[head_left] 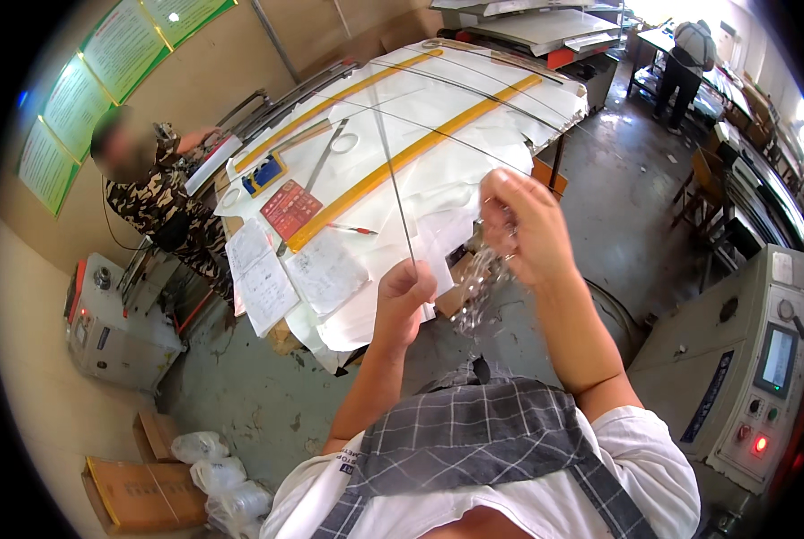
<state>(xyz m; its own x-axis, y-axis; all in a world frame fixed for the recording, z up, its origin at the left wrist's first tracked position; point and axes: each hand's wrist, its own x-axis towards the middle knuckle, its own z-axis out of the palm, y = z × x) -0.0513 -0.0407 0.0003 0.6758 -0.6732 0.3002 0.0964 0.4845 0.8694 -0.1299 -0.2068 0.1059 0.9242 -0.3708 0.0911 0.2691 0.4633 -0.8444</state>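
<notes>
My left hand (404,301) is closed around the lower end of a thin dark strip (393,180), which rises away from me over the table. To its right, my raised right hand (532,225) has its fingers curled together on a tangle of clear, shiny plastic film (481,292) that dangles below it. White sheets (348,328) cover the table in front of me. Across them lie two long yellow strips (411,163), a red template card (291,208), a blue-and-yellow item (264,173), a red-tipped pen-like tool (352,228) and handwritten papers (258,274).
A person in camouflage clothing (173,193) works at the table's left side; another person (689,63) stands far right. Grey machines stand at left (119,314) and right (716,359), the right one with a lit red button. Cardboard (146,494) and plastic-wrapped bundles (231,490) lie lower left.
</notes>
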